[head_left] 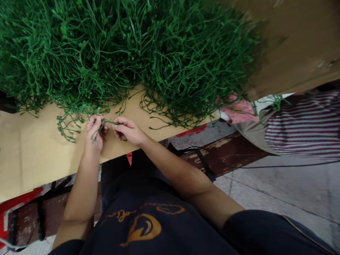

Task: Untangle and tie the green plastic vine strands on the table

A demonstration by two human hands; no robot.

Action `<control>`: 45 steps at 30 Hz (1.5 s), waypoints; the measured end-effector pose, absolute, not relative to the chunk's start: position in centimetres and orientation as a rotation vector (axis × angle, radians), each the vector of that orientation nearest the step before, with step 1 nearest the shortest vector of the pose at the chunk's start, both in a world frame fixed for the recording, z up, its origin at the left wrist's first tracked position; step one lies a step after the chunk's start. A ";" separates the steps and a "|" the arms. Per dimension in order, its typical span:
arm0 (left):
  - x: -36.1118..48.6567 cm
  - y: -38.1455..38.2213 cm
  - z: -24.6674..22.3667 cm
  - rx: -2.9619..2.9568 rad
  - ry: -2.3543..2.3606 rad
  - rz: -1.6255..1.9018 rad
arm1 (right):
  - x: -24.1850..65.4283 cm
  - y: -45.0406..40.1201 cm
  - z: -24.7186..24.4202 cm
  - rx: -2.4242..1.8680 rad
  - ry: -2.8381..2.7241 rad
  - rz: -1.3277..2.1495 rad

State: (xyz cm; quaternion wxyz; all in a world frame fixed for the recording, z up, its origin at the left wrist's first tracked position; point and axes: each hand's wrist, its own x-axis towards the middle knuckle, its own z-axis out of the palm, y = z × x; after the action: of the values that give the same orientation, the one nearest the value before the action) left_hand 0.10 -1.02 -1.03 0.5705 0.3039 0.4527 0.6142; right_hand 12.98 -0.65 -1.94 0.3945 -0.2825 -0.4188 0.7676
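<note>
A large heap of thin green plastic stems (127,46) with small budded tips covers the far part of the table. At its near edge, my left hand (95,131) is closed in a pinch on a green stem. Just to the right, my right hand (126,130) pinches the other part of the same green stem (110,122), which stretches between the two hands. A short end of green stem also lies across the left palm. Loose stems (69,125) spread on the tabletop beside the left hand.
The tan tabletop (34,148) runs along my front. A brown board (300,42) is at the upper right. To the right sits another person in a striped garment (302,127), near a pink cloth (241,109). A brown bench (239,152) and black cable are below.
</note>
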 end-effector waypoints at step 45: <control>0.8 -0.2 -0.8 0.676 1.125 1.478 | 19.4 -3.3 2.5 -0.629 -2.005 0.758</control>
State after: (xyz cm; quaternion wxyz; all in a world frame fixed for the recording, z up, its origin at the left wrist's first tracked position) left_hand 0.79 -0.18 -0.83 0.5502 0.2856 0.4752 0.6244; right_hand 19.36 -3.28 2.50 0.4384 -0.2530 -0.8067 0.3049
